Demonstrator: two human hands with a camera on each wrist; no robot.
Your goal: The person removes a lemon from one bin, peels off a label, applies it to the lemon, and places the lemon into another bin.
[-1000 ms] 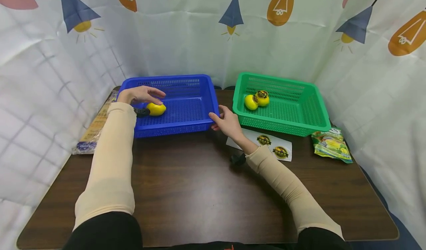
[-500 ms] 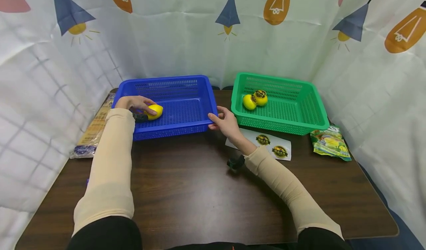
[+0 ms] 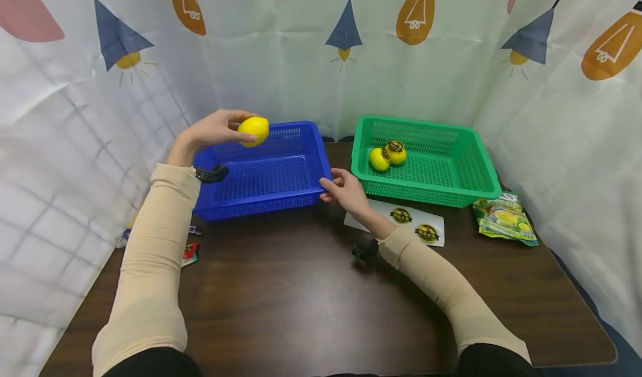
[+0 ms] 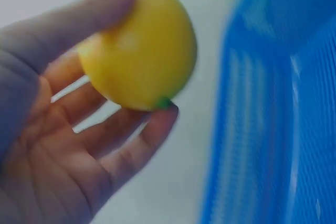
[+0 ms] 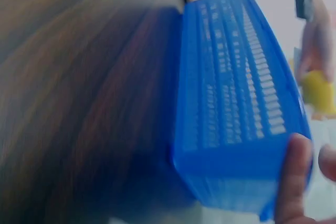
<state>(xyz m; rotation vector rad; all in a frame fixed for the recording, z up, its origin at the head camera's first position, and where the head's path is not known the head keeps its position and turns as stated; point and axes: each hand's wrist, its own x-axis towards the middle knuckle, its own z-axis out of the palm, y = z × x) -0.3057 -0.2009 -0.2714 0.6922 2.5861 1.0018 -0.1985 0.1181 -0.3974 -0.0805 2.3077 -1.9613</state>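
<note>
My left hand (image 3: 218, 129) holds a yellow lemon (image 3: 254, 131) up over the blue basket (image 3: 258, 201), between thumb and fingertips. A small green tip shows on the lemon (image 4: 152, 51) in the left wrist view, where the palm is turned to the camera. My right hand (image 3: 348, 190) is at the basket's near right corner, its thumb on the outer wall and a finger at the rim. The green basket (image 3: 426, 191) to the right contains two yellow lemons (image 3: 379, 159) with dark round stickers.
A white sticker sheet (image 3: 436, 221) with round black-and-gold labels lies before the green basket. A green and yellow packet (image 3: 505, 218) lies on the right. Small red packaging (image 3: 190, 251) shows beside the left sleeve. Patterned curtains enclose the table.
The left hand reached down to the lemon in the blue basket, took hold of it and raised it above the rim. The right hand has stayed at the basket's corner.
</note>
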